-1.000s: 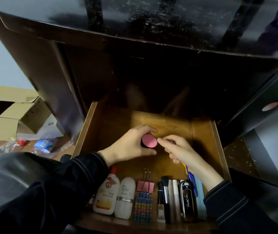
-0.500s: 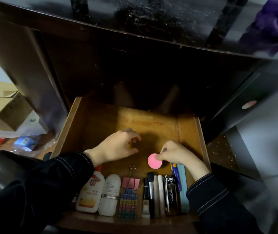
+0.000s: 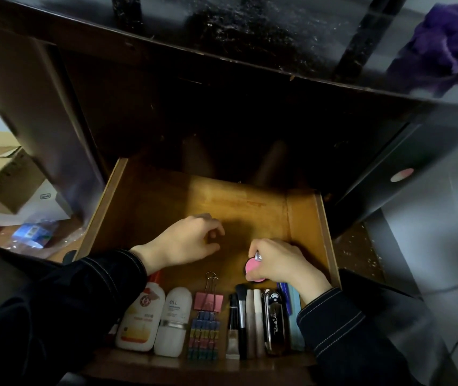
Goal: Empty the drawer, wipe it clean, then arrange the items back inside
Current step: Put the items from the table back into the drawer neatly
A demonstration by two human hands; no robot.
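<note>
- The drawer [image 3: 301, 218] stands pulled out, and a row of things lies along its front edge: a lotion bottle [image 3: 141, 316], a white bottle [image 3: 173, 321], a pink binder clip [image 3: 208, 301], a makeup brush [image 3: 241, 298] and several slim items beside it, all with their long axes running front to back.
- The pink round case [image 3: 251, 267] is in the right hand [image 3: 283, 263], whose fingers curl round it. It is held low, just behind the tips of the brushes, toward the right front corner of the drawer.
- The left hand [image 3: 186, 243] rests near the middle of the drawer floor, its fingers loosely bent and, as far as can be seen, holding nothing. It is apart from the case, on its left.
- The right hand is therefore the one placed to set the case down. The row's free end seems to be behind the brushes, so the coming move looks like a short lowering onto the bare wood there.
- The arranging stage appears well along.
- A purple cloth [image 3: 450, 43] lies on the dark counter [image 3: 250, 29] above, near its right edge.
</note>
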